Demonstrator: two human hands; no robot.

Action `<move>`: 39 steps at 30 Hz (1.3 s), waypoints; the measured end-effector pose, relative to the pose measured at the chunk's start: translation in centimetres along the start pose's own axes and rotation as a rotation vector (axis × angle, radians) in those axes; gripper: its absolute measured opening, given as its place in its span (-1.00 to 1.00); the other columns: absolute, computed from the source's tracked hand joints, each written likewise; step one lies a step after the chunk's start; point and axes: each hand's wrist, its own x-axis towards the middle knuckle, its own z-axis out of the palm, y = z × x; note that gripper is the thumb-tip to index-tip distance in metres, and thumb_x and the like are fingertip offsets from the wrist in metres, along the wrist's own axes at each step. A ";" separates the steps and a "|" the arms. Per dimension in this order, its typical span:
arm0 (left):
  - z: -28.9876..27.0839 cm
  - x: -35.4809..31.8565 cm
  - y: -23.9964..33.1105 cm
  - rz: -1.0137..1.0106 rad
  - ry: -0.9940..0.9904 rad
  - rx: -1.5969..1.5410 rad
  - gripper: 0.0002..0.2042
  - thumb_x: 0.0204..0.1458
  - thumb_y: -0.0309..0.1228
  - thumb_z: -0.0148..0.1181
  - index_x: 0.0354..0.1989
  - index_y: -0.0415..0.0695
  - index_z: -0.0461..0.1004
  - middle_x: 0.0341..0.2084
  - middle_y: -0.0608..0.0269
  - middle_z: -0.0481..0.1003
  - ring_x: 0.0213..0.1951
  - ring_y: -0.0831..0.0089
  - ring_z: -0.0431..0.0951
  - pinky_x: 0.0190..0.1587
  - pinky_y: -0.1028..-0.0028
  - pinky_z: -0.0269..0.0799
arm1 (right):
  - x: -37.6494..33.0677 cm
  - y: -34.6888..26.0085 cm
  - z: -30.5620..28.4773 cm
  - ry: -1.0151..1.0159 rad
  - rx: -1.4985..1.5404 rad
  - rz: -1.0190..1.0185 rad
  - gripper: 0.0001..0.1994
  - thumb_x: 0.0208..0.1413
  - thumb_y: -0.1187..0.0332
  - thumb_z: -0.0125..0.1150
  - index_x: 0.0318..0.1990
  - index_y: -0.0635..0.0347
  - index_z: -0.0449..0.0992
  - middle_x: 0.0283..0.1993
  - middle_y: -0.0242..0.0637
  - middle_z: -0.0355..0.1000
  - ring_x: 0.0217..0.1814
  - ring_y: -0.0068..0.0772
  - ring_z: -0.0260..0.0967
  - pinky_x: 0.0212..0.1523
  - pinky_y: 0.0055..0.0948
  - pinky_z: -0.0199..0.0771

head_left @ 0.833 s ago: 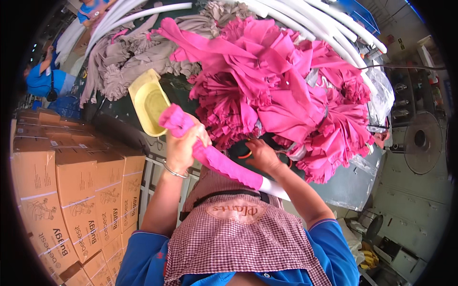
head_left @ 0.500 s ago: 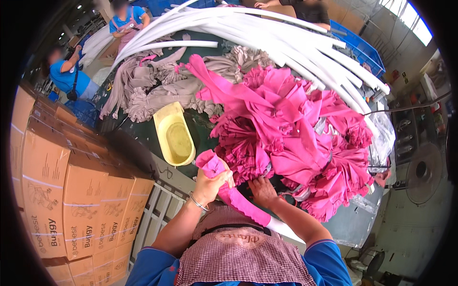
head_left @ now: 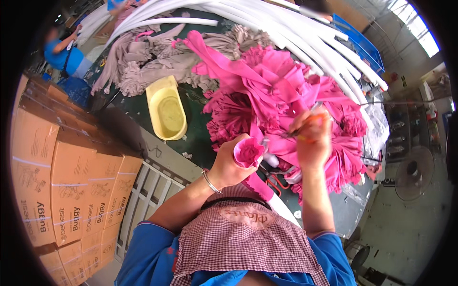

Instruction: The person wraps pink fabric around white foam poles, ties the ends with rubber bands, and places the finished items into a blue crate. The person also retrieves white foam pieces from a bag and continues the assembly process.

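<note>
Printed cartons (head_left: 75,183), lettered apron (head_left: 241,250), gripped pink fabric (head_left: 248,152)

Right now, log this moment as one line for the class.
left hand: grips pink fabric sleeve; right hand: holds orange tool, blurred; nearby: pink fabric pile

left hand (head_left: 228,164): fingers curled in a closed grip, fist upward | left forearm (head_left: 183,202): elbow bent, pointing to two o'clock | right hand (head_left: 316,138): between two and three o'clock from the left, fingers bent, blurred | right forearm (head_left: 317,193): pointing to twelve
</note>
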 end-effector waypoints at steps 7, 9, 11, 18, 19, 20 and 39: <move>1.7 0.4 1.2 0.089 -0.020 0.143 -0.78 -0.11 -0.50 0.38 -0.38 -0.17 0.41 -0.57 0.25 0.44 -0.50 0.48 0.47 -0.40 0.45 0.38 | 0.7 -7.2 9.1 -0.406 0.157 -0.002 -0.52 0.13 0.07 0.09 0.15 0.01 0.19 -0.17 -0.21 0.18 -0.25 -0.36 0.21 -0.31 -0.33 0.36; 1.9 0.2 0.8 0.080 -0.008 0.128 -0.78 -0.10 -0.49 0.38 -0.39 -0.16 0.40 -0.59 0.26 0.42 -0.53 0.49 0.45 -0.42 0.45 0.36 | 0.5 -6.5 8.6 -0.459 0.182 0.080 -0.52 0.14 0.08 0.09 0.15 0.03 0.20 -0.17 -0.16 0.18 -0.25 -0.32 0.25 -0.30 -0.29 0.40; 1.9 -0.1 0.8 0.066 -0.010 0.112 -0.77 -0.10 -0.47 0.39 -0.40 -0.15 0.39 -0.61 0.24 0.41 -0.54 0.46 0.45 -0.44 0.44 0.35 | 0.5 -5.7 8.2 -0.476 0.171 0.108 -0.52 0.15 0.08 0.09 0.16 0.03 0.20 -0.16 -0.15 0.19 -0.24 -0.31 0.27 -0.32 -0.29 0.40; 2.1 -0.2 0.0 0.031 -0.031 0.117 -0.77 -0.10 -0.45 0.39 -0.42 -0.15 0.39 -0.61 0.19 0.42 -0.54 0.34 0.48 -0.43 0.41 0.36 | 0.9 -5.1 8.0 -0.528 0.121 0.173 -0.47 0.14 0.08 0.14 0.17 0.13 0.20 -0.22 -0.08 0.29 -0.38 -0.31 0.31 -0.40 -0.38 0.37; 2.2 -0.2 0.1 0.024 -0.032 0.104 -0.78 -0.10 -0.45 0.39 -0.41 -0.15 0.40 -0.60 0.19 0.42 -0.53 0.34 0.49 -0.43 0.41 0.37 | 1.0 -5.2 7.9 -0.539 0.126 0.179 -0.47 0.14 0.08 0.14 0.17 0.13 0.20 -0.22 -0.07 0.29 -0.38 -0.31 0.31 -0.40 -0.39 0.37; 2.3 -0.2 0.4 0.017 -0.034 0.090 -0.78 -0.10 -0.46 0.39 -0.41 -0.15 0.41 -0.59 0.18 0.43 -0.53 0.35 0.49 -0.42 0.41 0.38 | 1.0 -5.1 8.0 -0.542 0.131 0.179 -0.48 0.15 0.07 0.13 0.16 0.13 0.20 -0.23 -0.08 0.29 -0.38 -0.31 0.31 -0.41 -0.40 0.37; 7.8 0.7 2.8 -0.222 -0.564 -0.634 -0.93 -0.05 -0.52 0.25 -0.41 -0.21 0.49 -0.56 0.30 0.54 -0.45 0.53 0.55 -0.29 0.49 0.47 | 12.2 -11.5 10.0 -0.221 0.073 0.124 -0.72 0.31 0.14 -0.12 -0.36 0.09 0.33 -0.56 -0.44 0.19 -0.67 -0.62 -0.06 -0.70 -0.59 -0.08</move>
